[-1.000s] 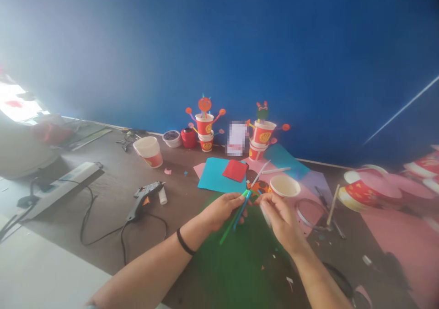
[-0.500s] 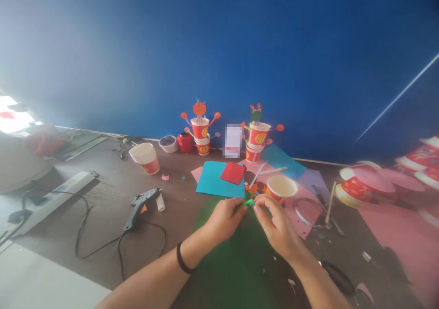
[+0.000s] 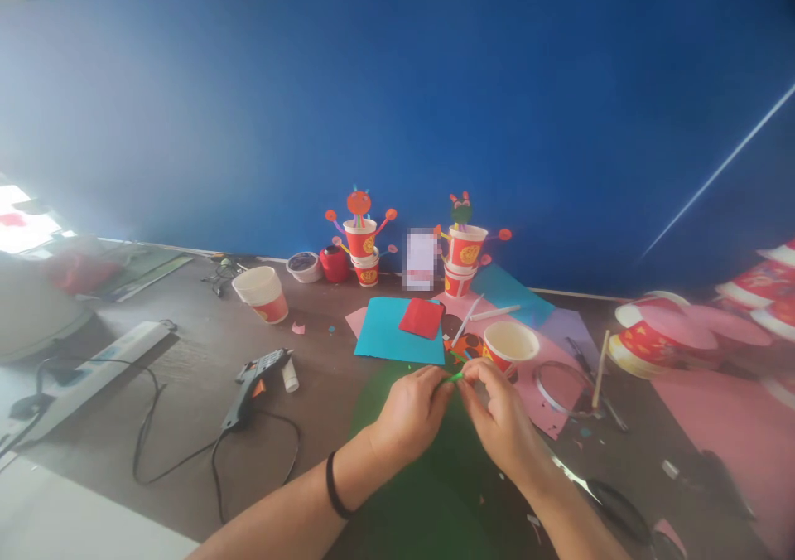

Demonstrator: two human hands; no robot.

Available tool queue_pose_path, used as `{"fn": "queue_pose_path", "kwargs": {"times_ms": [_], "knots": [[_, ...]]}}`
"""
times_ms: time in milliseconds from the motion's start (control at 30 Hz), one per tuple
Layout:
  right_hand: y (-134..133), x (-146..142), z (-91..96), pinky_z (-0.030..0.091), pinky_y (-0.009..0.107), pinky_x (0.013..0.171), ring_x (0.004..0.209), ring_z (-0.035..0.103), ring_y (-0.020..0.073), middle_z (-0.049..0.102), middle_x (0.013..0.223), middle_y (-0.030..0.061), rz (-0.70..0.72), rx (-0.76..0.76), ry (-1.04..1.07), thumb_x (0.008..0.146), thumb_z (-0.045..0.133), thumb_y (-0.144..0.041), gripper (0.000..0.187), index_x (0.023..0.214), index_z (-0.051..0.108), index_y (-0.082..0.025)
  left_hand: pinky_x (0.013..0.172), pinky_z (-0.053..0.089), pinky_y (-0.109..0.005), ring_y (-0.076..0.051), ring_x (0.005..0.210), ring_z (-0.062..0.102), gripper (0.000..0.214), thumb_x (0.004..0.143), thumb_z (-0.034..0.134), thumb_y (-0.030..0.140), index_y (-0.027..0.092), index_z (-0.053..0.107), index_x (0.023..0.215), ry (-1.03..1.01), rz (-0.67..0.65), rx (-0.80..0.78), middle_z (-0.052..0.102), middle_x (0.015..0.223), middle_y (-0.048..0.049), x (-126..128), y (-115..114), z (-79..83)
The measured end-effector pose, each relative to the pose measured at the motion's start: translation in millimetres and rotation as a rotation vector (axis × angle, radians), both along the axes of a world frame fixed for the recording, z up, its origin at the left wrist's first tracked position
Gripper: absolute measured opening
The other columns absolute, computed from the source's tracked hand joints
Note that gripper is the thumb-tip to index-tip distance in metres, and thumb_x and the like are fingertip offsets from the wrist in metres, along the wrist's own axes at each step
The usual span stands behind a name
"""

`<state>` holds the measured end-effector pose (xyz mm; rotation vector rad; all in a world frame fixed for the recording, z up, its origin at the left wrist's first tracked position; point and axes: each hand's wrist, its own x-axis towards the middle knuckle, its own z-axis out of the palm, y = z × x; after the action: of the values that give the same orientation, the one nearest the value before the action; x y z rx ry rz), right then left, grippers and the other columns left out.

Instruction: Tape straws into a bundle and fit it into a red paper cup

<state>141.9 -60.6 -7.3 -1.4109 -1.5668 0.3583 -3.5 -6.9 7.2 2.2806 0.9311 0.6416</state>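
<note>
My left hand (image 3: 411,412) and my right hand (image 3: 500,415) meet over a dark green paper sheet (image 3: 428,494) on the table. Both are closed in a pinch on a short bright green straw piece (image 3: 456,376) held between the fingertips. A black band circles my left wrist. Just beyond the fingers lie an orange paper cut-out (image 3: 467,346) and an open red paper cup (image 3: 510,345). A cyan sheet (image 3: 388,332) with a red square (image 3: 422,317) on it lies behind my left hand.
A black glue gun (image 3: 253,375) with its cord and a glue stick lie to the left, near a power strip (image 3: 93,371). Two cup figures (image 3: 362,241) (image 3: 463,249) stand by the blue wall. A tape ring (image 3: 562,386), scissors (image 3: 612,502), pink sheets and stacked cups (image 3: 646,340) fill the right.
A second ago my left hand held long green and blue straws at a slant. Now the hands have closed together and only a short green tip shows. The view shifted slightly.
</note>
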Motion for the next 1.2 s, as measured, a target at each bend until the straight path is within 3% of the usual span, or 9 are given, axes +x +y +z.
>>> {"fn": "queue_pose_path", "kwargs": {"times_ms": [167,367,733,1000,1200], "knots": [[-0.3,-1.9,-1.6,0.042,0.034,0.081,0.086,0.053,0.0197,0.054,0.086,0.0052,-0.045,-0.005,0.016,0.089,0.046,-0.022,0.01,0.08,0.048,-0.02,0.064,0.039,-0.023,-0.014,0.07,0.056,0.022,0.092,0.036,0.026,0.017,0.055,0.085,0.036,-0.004,0.081,0.06,0.079,-0.0034,-0.3,-1.1,-1.6],[-2.2,-5.5,1.9,0.044,0.034,0.078,0.082,0.056,0.0202,0.058,0.082,0.005,-0.092,-0.024,0.025,0.087,0.05,-0.025,0.013,0.075,0.05,-0.02,0.061,0.038,-0.022,-0.013,0.067,0.056,0.025,0.093,0.036,0.026,0.017,0.055,0.079,0.051,0.01,0.14,0.06,0.075,-0.0032,-1.9,0.8,-2.4],[-5.3,-13.1,8.8,0.045,0.034,0.069,0.071,0.059,0.0212,0.063,0.072,0.0044,-0.199,-0.165,0.124,0.083,0.054,-0.033,0.016,0.074,0.055,-0.019,0.057,0.035,-0.022,-0.012,0.06,0.053,0.031,0.093,0.034,0.026,0.017,0.057,0.075,0.083,0.029,0.269,0.059,0.07,-0.0044,-4.3,0.5,-0.8],[-4.4,-14.0,7.0,0.047,0.036,0.072,0.077,0.062,0.0234,0.065,0.078,0.0069,-0.238,-0.209,0.196,0.081,0.056,-0.041,0.022,0.079,0.054,-0.019,0.057,0.034,-0.022,-0.012,0.059,0.051,0.032,0.093,0.032,0.025,0.017,0.054,0.073,0.077,0.023,0.275,0.057,0.068,-0.0039,-6.4,2.1,-0.2],[-2.1,-8.8,5.9,0.048,0.034,0.074,0.081,0.063,0.0225,0.067,0.086,0.0079,-0.121,-0.187,0.241,0.082,0.057,-0.037,0.021,0.089,0.06,-0.018,0.056,0.032,-0.021,-0.011,0.057,0.048,0.034,0.094,0.031,0.028,0.017,0.05,0.067,0.025,0.006,0.118,0.055,0.063,-0.0016,-5.6,5.7,0.7]]}}
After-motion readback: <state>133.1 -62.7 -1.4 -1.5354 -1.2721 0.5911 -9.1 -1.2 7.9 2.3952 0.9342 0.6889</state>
